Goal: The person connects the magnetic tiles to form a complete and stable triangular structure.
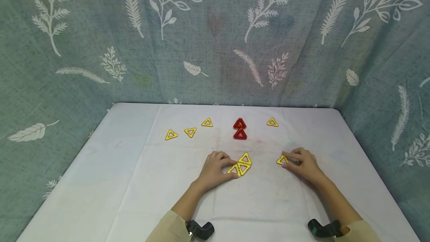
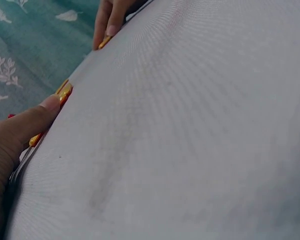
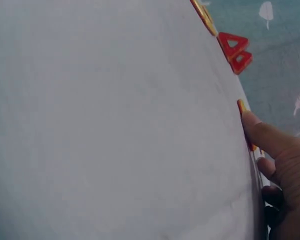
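Note:
In the head view, three yellow triangle frames (image 1: 246, 171) lie edge to edge in a cluster on the white cloth. My left hand (image 1: 213, 169) pinches the leftmost of them between thumb and fingers. In the left wrist view its thumb (image 2: 51, 103) presses against the yellow piece (image 2: 65, 92). Further right, my right hand (image 1: 305, 164) holds a single yellow triangle (image 1: 279, 158) by its right side, apart from the cluster. The right wrist view shows that thumb (image 3: 262, 134) against the triangle's edge (image 3: 241, 105).
Two red triangles (image 1: 240, 137) stand behind the cluster, one beyond the other. Loose yellow triangles lie to their left, one (image 1: 207, 125) near the back, others (image 1: 190, 129) further left. Another yellow triangle (image 1: 272, 125) is at back right. A patterned curtain (image 1: 215, 40) hangs behind the table.

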The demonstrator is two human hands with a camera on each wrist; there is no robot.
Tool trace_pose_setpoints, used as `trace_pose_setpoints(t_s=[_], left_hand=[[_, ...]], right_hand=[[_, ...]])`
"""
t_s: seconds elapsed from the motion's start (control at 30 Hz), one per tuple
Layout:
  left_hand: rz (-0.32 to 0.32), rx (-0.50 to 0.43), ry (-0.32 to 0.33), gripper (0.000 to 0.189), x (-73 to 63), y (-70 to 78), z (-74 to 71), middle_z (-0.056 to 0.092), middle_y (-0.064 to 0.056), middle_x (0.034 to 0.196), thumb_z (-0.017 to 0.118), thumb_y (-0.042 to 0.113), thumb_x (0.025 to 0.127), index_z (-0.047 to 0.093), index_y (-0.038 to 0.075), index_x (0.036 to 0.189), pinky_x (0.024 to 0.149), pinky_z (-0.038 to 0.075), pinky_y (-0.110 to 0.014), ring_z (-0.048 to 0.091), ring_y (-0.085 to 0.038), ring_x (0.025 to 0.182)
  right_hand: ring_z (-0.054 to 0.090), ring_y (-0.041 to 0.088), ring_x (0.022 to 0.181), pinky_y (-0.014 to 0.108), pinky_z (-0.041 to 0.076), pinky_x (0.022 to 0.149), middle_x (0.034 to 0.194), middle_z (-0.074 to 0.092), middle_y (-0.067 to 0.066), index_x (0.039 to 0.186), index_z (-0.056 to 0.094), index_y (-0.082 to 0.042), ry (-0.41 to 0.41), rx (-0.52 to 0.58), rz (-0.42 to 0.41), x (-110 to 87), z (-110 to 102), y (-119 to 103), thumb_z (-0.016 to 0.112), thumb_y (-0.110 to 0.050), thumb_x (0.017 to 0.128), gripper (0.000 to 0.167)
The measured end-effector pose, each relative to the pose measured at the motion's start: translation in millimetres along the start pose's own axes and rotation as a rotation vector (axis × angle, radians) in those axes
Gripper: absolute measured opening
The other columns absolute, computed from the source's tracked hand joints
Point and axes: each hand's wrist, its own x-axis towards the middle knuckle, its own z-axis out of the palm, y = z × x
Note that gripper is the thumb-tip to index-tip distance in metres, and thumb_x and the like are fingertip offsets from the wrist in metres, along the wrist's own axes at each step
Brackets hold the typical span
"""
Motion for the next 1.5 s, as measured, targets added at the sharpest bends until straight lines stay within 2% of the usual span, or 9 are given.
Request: trace_pose_setpoints(t_s=[0.17,0.3,0.5,0.77,1.03,1.27,1.5], left_hand=[[0.002,-0.008,0.014,0.042,-0.3,-0.9,-0.1,0.055,0.007,0.099,0.078,0.047,0.071,0.072,0.025,0.106,0.087,0.036,-0.035,0.044,-0.013,0.097],[-0.001,-0.014,0.012,0.043,-0.4,-1.4,0.9,0.054,0.007,0.099,0.079,0.047,0.07,0.072,0.025,0.106,0.087,0.036,-0.034,0.044,-0.012,0.097],[0.002,-0.004,0.017,0.042,-0.4,-1.7,2.3,0.054,0.007,0.098,0.079,0.047,0.07,0.073,0.025,0.105,0.086,0.036,-0.034,0.044,-0.012,0.096],[0.001,-0.007,0.019,0.042,-0.2,-1.9,3.0,0.054,0.008,0.098,0.079,0.047,0.07,0.073,0.025,0.105,0.086,0.036,-0.034,0.043,-0.011,0.096],[-0.008,-0.005,0.017,0.042,0.2,-2.2,3.6,0.053,0.009,0.098,0.079,0.048,0.07,0.072,0.026,0.106,0.087,0.036,-0.034,0.043,-0.011,0.097],[-0.005,0.001,0.02,0.042,-0.5,-2.4,3.5,0.053,0.009,0.098,0.078,0.048,0.071,0.072,0.026,0.106,0.086,0.036,-0.033,0.043,-0.011,0.097],[-0.012,0.016,0.006,0.043,0.1,-2.4,3.5,0.054,0.009,0.099,0.077,0.051,0.071,0.072,0.027,0.107,0.086,0.036,-0.033,0.043,-0.011,0.097]], right_hand=[[0.046,0.022,0.085,0.036,0.031,0.073,0.096,0.056,0.009,0.112,0.07,-0.008,0.014,-0.01,-0.093,0.4,8,-8,0.081,-0.024,0.073,0.043],[0.045,0.018,0.082,0.035,0.03,0.072,0.092,0.055,0.005,0.11,0.071,-0.009,0.013,-0.011,-0.125,0.0,14,-14,0.082,-0.023,0.071,0.042],[0.044,0.018,0.086,0.038,0.029,0.077,0.093,0.053,0.002,0.111,0.072,-0.012,-0.04,-0.007,-0.102,-1.6,20,-25,0.082,-0.028,0.071,0.044],[0.041,0.013,0.083,0.032,0.031,0.073,0.093,0.053,-0.002,0.112,0.072,-0.015,-0.086,0.001,-0.125,-3.0,26,-37,0.082,-0.03,0.071,0.045],[0.04,0.011,0.083,0.032,0.029,0.074,0.094,0.052,-0.005,0.112,0.072,-0.017,-0.1,0.001,-0.147,-4.1,33,-46,0.081,-0.032,0.071,0.045],[0.041,0.009,0.082,0.03,0.031,0.073,0.092,0.053,-0.007,0.111,0.072,-0.018,-0.073,-0.024,-0.196,-5.6,43,-56,0.081,-0.034,0.071,0.044],[0.042,0.008,0.081,0.032,0.029,0.074,0.091,0.053,-0.008,0.111,0.072,-0.019,-0.067,-0.036,-0.193,-8.5,49,-67,0.082,-0.034,0.07,0.044]])
